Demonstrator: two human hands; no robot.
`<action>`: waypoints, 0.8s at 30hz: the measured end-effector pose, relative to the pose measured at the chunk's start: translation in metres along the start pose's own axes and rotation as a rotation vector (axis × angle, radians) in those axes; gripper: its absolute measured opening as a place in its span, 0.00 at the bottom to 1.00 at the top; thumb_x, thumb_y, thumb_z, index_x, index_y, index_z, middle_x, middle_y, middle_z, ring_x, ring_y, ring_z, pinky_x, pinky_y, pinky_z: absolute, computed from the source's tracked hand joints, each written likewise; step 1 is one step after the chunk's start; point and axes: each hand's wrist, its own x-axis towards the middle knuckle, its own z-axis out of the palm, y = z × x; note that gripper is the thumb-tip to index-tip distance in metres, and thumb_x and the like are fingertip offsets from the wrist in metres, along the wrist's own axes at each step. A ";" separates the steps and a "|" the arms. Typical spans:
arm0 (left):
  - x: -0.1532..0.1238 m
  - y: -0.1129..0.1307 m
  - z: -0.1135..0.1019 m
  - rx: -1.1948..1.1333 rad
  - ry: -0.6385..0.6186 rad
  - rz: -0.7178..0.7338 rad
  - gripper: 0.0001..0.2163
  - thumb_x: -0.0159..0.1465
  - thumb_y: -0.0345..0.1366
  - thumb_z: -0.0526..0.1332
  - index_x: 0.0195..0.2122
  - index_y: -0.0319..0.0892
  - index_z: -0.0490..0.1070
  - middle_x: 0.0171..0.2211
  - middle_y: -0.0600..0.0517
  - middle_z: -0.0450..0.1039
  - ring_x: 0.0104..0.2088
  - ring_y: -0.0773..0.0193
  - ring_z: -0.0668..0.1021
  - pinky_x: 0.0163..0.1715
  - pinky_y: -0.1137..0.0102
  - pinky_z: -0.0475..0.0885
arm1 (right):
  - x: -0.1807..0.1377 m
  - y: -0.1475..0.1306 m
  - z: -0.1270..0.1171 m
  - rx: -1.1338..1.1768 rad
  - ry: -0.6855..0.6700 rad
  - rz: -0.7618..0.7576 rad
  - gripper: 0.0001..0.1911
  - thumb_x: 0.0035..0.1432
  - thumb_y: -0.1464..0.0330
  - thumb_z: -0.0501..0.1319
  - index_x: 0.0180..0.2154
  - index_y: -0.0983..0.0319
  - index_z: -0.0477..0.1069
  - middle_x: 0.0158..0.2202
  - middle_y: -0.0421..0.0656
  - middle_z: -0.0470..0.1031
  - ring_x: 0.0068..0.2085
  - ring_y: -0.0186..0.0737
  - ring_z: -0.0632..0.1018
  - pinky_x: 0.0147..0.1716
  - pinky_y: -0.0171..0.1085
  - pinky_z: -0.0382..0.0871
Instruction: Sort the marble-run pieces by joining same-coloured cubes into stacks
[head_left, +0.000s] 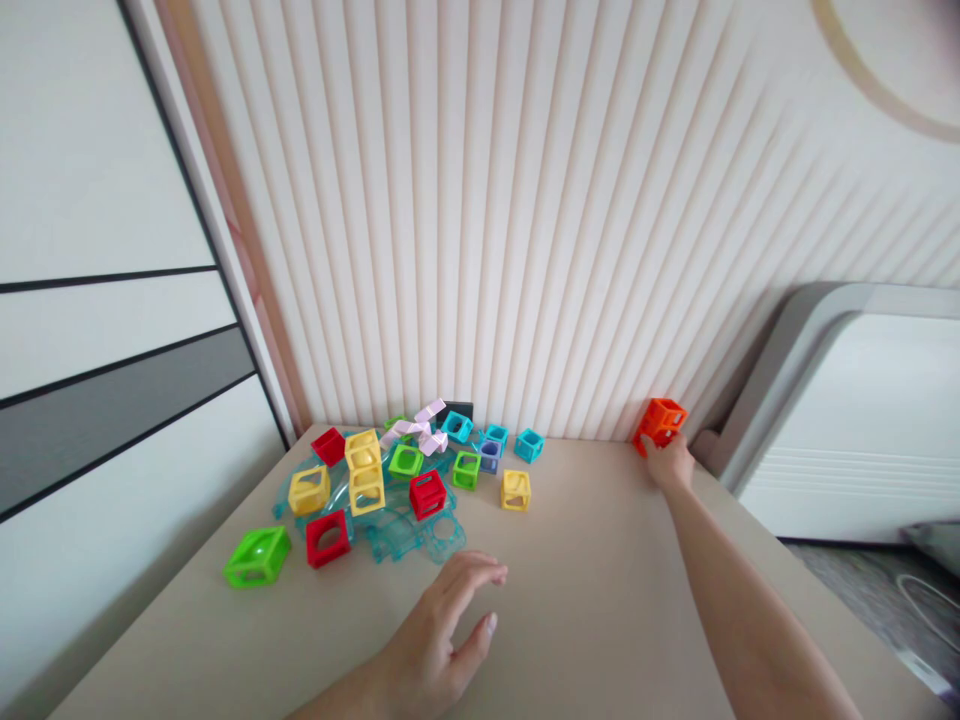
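Right grip [670, 462] was closed on the orange cubes [662, 423], which stood on the bench [585, 580], well to the right of the clear teal plastic [396, 538]. Left grip [429, 630] was empty, thumb and fingers parted, just in front of the teal plastic. Orange count: two made out, one above the other; any more behind the grip could not be told. Handling, judged: hollow frames, so probably light and stiff, a little slick, not very fragile; best held by opposite outer walls of the lower cube, off the openings. Other counts: three red cubes [427, 494], at the back left, front left and right part of the teal plastic; four yellow cubes [367, 490], one apart to its right; four green cubes [257, 556], one half hidden at its back; three blue cubes [529, 445] and one purple cube [490, 456] toward its back right. Lilac pieces [424, 432] at its back overlapped too much to count.
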 end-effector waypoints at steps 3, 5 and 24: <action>0.000 0.000 0.000 -0.009 -0.021 0.003 0.20 0.65 0.27 0.56 0.57 0.50 0.63 0.51 0.47 0.73 0.55 0.58 0.74 0.58 0.63 0.71 | -0.004 -0.004 0.000 0.011 0.007 -0.014 0.34 0.54 0.58 0.63 0.58 0.70 0.62 0.52 0.65 0.73 0.55 0.62 0.74 0.51 0.52 0.68; 0.001 0.000 0.000 -0.016 -0.022 0.000 0.20 0.64 0.27 0.56 0.56 0.50 0.63 0.50 0.47 0.74 0.54 0.58 0.74 0.58 0.63 0.71 | -0.013 -0.007 -0.002 0.015 0.040 -0.017 0.40 0.53 0.57 0.63 0.61 0.72 0.58 0.57 0.67 0.67 0.59 0.64 0.70 0.55 0.53 0.65; 0.009 -0.013 -0.013 0.156 -0.066 0.162 0.17 0.65 0.28 0.56 0.55 0.46 0.70 0.47 0.46 0.75 0.51 0.57 0.75 0.56 0.60 0.70 | -0.276 -0.110 -0.020 0.160 -0.086 -0.999 0.18 0.65 0.69 0.54 0.55 0.57 0.68 0.61 0.52 0.65 0.61 0.53 0.68 0.58 0.55 0.65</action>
